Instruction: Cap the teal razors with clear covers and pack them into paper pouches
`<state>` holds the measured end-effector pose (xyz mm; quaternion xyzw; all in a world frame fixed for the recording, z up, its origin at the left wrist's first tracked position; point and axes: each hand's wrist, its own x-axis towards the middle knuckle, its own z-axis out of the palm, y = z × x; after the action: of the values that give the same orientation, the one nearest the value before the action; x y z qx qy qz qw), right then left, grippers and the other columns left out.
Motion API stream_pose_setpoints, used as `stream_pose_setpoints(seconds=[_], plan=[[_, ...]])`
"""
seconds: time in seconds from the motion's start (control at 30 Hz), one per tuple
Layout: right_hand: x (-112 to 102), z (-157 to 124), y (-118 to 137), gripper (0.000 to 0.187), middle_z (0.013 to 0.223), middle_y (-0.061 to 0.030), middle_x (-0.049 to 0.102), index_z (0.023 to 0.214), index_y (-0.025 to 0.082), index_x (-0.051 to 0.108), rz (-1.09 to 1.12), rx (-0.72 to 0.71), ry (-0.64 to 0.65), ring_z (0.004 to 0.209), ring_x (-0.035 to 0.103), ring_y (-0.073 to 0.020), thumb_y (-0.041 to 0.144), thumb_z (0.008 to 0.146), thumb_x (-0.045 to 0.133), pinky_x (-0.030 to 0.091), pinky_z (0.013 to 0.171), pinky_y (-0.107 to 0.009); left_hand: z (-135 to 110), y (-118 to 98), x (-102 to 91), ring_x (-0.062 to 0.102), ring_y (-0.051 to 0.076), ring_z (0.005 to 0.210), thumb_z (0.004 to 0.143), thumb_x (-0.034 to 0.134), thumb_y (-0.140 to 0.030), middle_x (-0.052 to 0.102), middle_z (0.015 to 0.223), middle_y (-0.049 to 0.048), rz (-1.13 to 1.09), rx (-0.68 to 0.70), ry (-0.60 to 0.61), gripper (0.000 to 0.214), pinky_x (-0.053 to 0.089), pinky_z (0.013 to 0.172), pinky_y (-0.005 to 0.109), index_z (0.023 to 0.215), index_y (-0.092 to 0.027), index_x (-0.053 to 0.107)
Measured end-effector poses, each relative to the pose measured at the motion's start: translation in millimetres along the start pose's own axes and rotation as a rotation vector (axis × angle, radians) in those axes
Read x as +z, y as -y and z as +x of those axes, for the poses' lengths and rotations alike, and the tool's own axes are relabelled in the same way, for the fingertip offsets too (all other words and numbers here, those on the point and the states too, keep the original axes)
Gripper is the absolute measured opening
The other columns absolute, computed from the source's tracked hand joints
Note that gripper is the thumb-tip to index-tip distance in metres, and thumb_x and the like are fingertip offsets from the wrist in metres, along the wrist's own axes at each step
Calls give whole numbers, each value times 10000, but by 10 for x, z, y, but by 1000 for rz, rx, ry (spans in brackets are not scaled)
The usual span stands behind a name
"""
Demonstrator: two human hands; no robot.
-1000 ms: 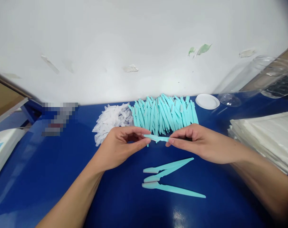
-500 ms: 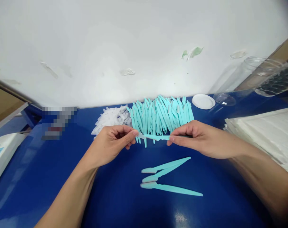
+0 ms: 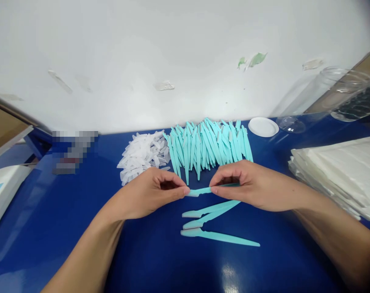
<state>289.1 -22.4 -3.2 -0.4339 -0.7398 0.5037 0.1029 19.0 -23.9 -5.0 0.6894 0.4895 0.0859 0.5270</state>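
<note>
Over the blue table (image 3: 160, 260), both hands hold one teal razor-shaped stick (image 3: 203, 190) level between them. My right hand (image 3: 242, 185) pinches its handle with thumb and forefinger. My left hand (image 3: 151, 193) pinches the other tip, where a small clear cap sits. Just below lie three capped teal sticks (image 3: 212, 224) side by side. Behind the hands a heap of teal sticks (image 3: 207, 146) is spread out, with a pile of clear plastic caps (image 3: 140, 156) to its left.
A stack of white sheets (image 3: 337, 171) fills the right side. A white lid (image 3: 263, 127) and a clear plastic jar (image 3: 325, 97) lying on its side are at the back right. A white device (image 3: 2, 191) sits at the left edge. A white wall stands behind.
The hands have come closer together and dropped slightly toward the three laid sticks. My left fingers, earlier a little off the tip, now pinch the capped end.
</note>
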Motion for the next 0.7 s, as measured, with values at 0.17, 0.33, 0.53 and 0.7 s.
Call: stream_pose_setpoints(seconds=[0.17,0.33,0.53,0.7], plan=[[142,-8,28,266,822,-5,666,836,234,767,-400,-129,-30,763,585,-143,315,980,557,395,702,-281,-48,1,27,490,117,576,924,615,-499,643,678,-27,211,-23,92,311,328,495,231,843,-249,781],[215,-23,9,237,837,-25,668,884,238,778,-544,-108,-42,774,603,-166,291,970,564,395,693,-297,-10,-22,123,597,122,621,896,658,-377,709,708,-27,329,33,42,190,409,549,213,851,-248,790],[205,-80,22,246,834,-12,684,827,254,779,-570,-86,17,749,613,-158,294,960,576,399,678,-292,-95,6,-4,660,138,671,890,682,-401,753,792,-27,316,66,101,193,454,579,218,987,-282,800],[169,-49,43,318,737,-4,691,798,236,755,-511,-39,-139,670,586,-149,420,968,560,381,616,-292,-235,108,-385,651,161,650,878,665,-555,748,756,-14,385,-66,-346,326,453,567,238,986,-276,794]])
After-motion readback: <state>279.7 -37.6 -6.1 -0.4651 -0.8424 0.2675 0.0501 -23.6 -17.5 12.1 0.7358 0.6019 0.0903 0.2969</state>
